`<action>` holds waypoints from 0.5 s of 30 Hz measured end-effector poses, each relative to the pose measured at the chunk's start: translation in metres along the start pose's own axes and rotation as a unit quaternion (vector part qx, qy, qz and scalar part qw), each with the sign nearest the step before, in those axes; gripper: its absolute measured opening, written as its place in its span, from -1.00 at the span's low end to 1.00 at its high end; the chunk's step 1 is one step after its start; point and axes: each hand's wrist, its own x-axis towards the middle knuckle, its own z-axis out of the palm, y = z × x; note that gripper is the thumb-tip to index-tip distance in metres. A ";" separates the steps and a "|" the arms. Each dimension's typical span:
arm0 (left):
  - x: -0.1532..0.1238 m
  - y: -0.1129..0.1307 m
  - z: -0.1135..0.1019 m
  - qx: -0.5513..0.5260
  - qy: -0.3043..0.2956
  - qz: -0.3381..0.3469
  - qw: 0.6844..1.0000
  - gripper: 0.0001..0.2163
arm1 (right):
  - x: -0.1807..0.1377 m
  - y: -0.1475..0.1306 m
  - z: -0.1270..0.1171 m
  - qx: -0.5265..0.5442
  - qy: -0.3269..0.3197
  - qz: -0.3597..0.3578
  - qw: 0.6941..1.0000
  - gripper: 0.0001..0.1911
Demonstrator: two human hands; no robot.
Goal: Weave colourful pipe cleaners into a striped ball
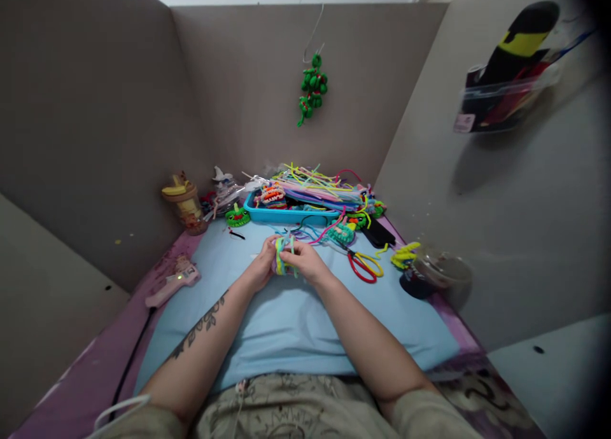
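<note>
My left hand (pixel 264 266) and my right hand (pixel 307 261) meet over the middle of the blue cloth. Between them is a small piece of bent pipe cleaners (pixel 280 257) in yellow, mint and lilac. The left fingers wrap round its left side, and the right thumb and fingers pinch its right side. My fingers hide part of it. Just beyond my hands lie loose blue and pink pipe cleaners (pixel 319 238) and a teal pipe-cleaner figure (pixel 342 233). To the right rest scissors (pixel 365 266) with red and yellow handles.
A blue tray (pixel 291 217) heaped with pipe cleaners (pixel 315 194) stands at the back. On the left are a pink glue gun (pixel 174 284) with a black cord and a cup (pixel 187 207). A clear container (pixel 434 270) stands right. Green figures (pixel 312 86) hang on the back panel.
</note>
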 end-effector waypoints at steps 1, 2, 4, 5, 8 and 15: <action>0.000 0.000 0.000 -0.002 0.000 -0.002 1.000 -0.43 | 0.000 0.000 0.000 -0.002 0.003 0.001 1.000 -0.66; 0.000 0.001 0.000 -0.006 0.000 -0.006 1.000 -0.44 | 0.000 -0.001 -0.001 -0.002 0.004 0.001 1.000 -0.64; 0.000 0.002 -0.001 -0.017 0.000 -0.014 1.000 -0.48 | 0.000 -0.003 -0.003 -0.003 0.001 -0.004 1.000 -0.61; -0.001 0.003 0.000 -0.024 0.001 -0.019 1.000 -0.50 | 0.000 -0.004 -0.005 -0.007 -0.003 -0.011 1.000 -0.61; -0.001 0.008 0.000 -0.050 0.004 -0.025 0.998 -0.56 | 0.000 -0.007 -0.011 -0.046 0.002 -0.055 0.997 -0.62; 0.000 0.009 -0.004 -0.041 0.035 0.013 0.998 -0.55 | 0.003 -0.004 -0.014 -0.079 0.040 -0.082 0.993 -0.65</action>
